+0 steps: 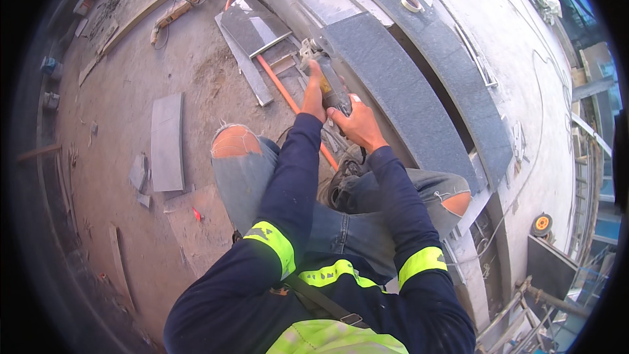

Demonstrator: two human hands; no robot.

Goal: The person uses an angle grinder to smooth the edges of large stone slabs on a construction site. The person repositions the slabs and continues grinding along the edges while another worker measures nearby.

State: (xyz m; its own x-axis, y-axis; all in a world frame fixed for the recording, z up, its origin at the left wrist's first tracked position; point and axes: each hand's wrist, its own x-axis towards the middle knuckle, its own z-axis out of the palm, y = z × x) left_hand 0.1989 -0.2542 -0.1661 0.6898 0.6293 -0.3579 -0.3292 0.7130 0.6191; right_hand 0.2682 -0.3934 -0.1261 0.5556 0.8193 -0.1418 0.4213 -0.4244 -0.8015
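Observation:
Both of my hands grip a dusty angle grinder [335,96], held out in front of my bent knees. My left hand [314,94] is wrapped round its front part, close to the grinder's head. Farther back, my right hand [359,123] closes on the body's rear end. The grinder's head is beside the near edge of a long grey stone slab [393,85]; whether they touch I cannot tell. Below the grinder an orange pipe [282,87] runs along the dusty floor.
A dark polished tile [253,26] and a narrow stone strip [244,59] lie left of the grinder. A roll of tape [411,3] sits on the far slab [452,59]. A pale slab [168,142] lies on the left floor. A dark gap separates the long slabs.

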